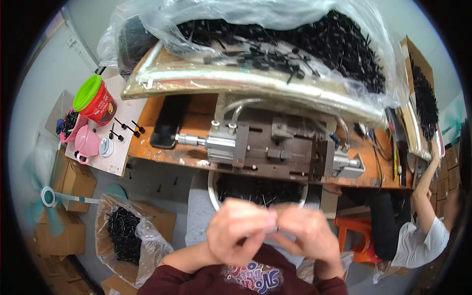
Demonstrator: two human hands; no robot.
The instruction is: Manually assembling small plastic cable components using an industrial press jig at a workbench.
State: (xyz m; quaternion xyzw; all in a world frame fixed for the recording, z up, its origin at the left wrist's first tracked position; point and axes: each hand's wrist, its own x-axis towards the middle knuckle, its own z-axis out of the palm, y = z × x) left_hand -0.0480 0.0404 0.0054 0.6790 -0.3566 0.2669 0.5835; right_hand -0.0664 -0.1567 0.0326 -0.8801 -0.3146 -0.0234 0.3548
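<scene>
In the head view, the one I have, I hold my left hand (236, 231) and right hand (305, 231) close together in front of my chest, thumbs and fingers bent inward so the tips meet or nearly meet. Blur hides what lies between them; I cannot tell whether either grip is clamped on a part or merely pinched together.

Reading clock directions from my hands, the basin (213, 191) sits just beyond them at 12 o'clock, partly hidden, with black parts (260, 189) inside, the nearest pieces to me. Farther at 12, the metal clamping machine (280, 147) stands on the table (200, 109), with nothing of mine touching it. Between 12 and 1, a large heap of black pieces (339, 49) lies on plastic sheeting (226, 19); the phone (169, 120) lies between 10 and 11.

I judge the step in hand to be close two-handed fingertip work above my lap. The next move seems to call for steady wrists and a light, precise pinch.
</scene>
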